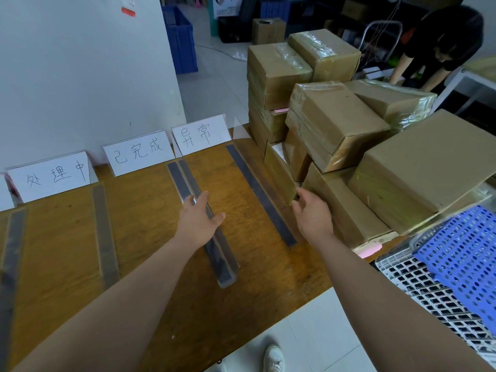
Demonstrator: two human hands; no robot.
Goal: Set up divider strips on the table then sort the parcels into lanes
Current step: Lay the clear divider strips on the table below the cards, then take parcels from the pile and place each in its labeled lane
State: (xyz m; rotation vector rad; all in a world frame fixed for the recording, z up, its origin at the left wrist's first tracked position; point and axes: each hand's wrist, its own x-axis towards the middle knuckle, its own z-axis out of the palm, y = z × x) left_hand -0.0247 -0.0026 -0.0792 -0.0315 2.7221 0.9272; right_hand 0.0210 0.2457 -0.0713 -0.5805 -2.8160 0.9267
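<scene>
A clear divider strip [224,260] with a dark base lies along the wooden table [150,210], running away from me. My left hand [198,218] grips it near its middle, thumb on the right side and fingers on the left. More dark strips lie at the far left [10,251], the left [104,232] and the right [257,189]. My right hand [311,213] holds the near corner of a thin brown parcel [280,175] standing on edge against the parcel stack [335,122].
Three handwritten lane signs [137,154] stand along the table's far edge by a white wall. Blue and white perforated crates [461,251] sit at the right. Another person [442,41] bends over at the back right. Blue bins [179,38] stand on the floor behind.
</scene>
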